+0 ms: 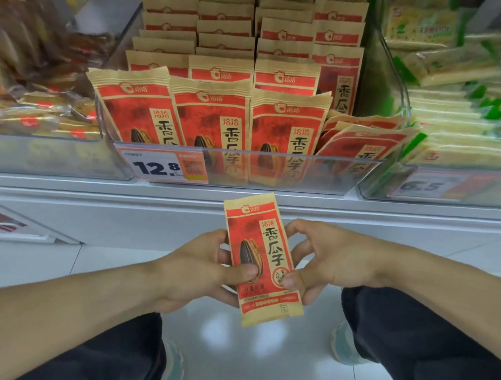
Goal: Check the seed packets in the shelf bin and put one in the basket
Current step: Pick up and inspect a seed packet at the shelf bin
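Both hands (201, 270) hold a packet (263, 260) before the stocked bin (271, 170).

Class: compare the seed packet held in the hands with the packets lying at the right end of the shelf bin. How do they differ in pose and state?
The held packet is upright and wholly visible, pinched between the left hand and right hand outside the clear bin. The right-end packets lie tilted over, overlapping one another, partly behind the bin's front wall. Both share the same red and tan design.
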The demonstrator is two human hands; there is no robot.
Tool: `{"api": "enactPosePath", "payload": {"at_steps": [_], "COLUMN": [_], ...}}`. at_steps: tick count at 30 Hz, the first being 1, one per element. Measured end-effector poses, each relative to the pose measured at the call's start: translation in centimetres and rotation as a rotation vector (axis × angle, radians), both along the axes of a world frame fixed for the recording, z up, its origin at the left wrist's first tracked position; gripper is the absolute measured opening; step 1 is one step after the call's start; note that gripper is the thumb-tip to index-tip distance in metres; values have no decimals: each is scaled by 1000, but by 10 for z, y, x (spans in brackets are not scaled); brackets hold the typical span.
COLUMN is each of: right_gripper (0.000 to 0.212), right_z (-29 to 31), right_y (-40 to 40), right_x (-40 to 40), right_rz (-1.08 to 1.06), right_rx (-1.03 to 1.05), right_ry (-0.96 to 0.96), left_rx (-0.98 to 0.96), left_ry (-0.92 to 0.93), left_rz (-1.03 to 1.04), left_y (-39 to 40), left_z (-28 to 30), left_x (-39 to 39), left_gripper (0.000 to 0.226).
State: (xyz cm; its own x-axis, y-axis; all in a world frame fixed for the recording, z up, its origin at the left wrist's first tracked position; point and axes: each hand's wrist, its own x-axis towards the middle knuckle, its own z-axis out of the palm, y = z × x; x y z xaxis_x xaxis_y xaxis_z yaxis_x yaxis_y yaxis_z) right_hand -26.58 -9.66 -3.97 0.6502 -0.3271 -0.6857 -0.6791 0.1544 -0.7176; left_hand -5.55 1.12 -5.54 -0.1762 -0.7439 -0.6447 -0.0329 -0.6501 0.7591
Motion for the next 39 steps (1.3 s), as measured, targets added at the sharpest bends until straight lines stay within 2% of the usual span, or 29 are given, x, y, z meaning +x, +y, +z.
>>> {"api": "enactPosePath", "payload": {"at_steps": [4,14,16,19,21,25,30,33,39], "right_gripper": [84,76,70,54,57,69,62,61,56], "right_z": [1,-2,-4,-5,-3,-8,-6,-3,-3], "right_y": [6,9,7,7,12,22,17,9,3], "right_x": [1,6,6,10,14,19,19,15,13], "right_rz": [227,357,265,-22,-127,-187,-196,-180,-216], "right_rx": [-159,-295,-284,-139,-48,-80,-157,-136,-106], "right_ry": [82,178,185,110,100,109,100,63,-4], "left_rx": [-3,-39,-95,-157,-190,-243,-277,-272,-315], "left_ry": [-16,-78,-146,-246,-296,-371,-322,-322,-281], "left_rz": [56,75,31,-68,-129,-203,-223,-188,-123], "left_y": [3,9,11,18,22,20,17,11,5], "left_z": [-6,-10,-12,-17,-18,-13,-7,-1,5], "left_x": [-2,-6,-6,-8,-11,-15,-20,-17,-14], "left_gripper": [42,42,45,50,54,51,40,47,43]}}
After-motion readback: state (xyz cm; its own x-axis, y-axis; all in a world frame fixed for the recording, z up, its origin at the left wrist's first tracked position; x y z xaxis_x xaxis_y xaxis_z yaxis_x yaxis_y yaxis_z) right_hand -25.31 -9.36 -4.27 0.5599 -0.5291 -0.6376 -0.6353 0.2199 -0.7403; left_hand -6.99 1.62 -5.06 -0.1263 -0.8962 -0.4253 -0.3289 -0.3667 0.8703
